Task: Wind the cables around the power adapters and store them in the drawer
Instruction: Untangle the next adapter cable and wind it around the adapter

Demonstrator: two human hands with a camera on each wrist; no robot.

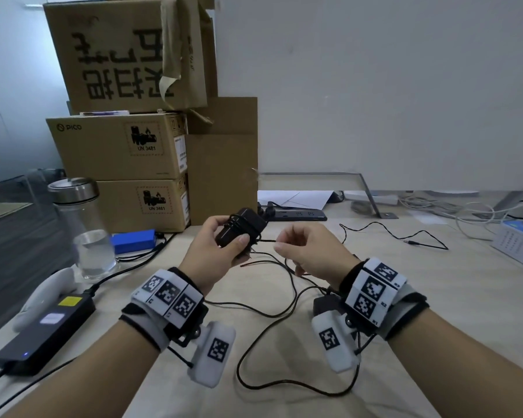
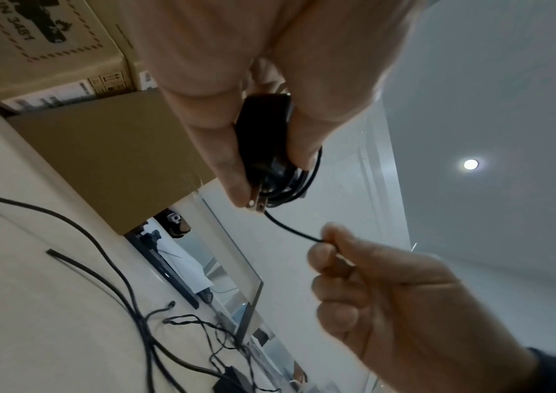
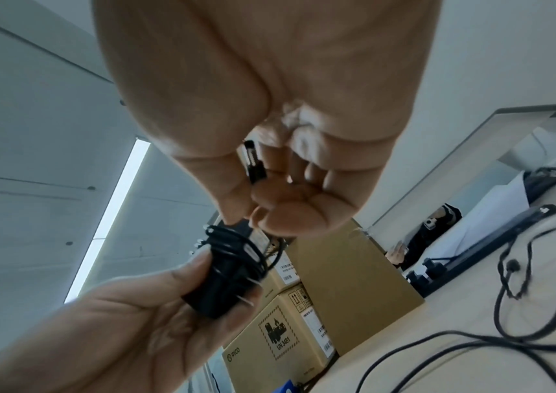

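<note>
My left hand (image 1: 224,242) grips a small black power adapter (image 1: 242,229) above the table, with several turns of its thin black cable wound round the body. The adapter (image 2: 263,138) shows between thumb and fingers in the left wrist view, its metal prongs (image 2: 256,203) pointing out. My right hand (image 1: 296,245) pinches the cable's free end (image 1: 266,241) just right of the adapter; the barrel plug (image 3: 253,164) lies inside its curled fingers. A second black adapter (image 1: 326,303) lies on the table under my right wrist, its cable (image 1: 272,312) loose. No drawer is in view.
Stacked cardboard boxes (image 1: 124,146) stand at the back left. A glass bottle (image 1: 85,224), a blue pack (image 1: 133,241) and a large black power brick (image 1: 46,330) lie on the left. A black power strip (image 1: 296,215) and white cables (image 1: 471,215) lie behind. Loose black cables cross the table (image 1: 435,297).
</note>
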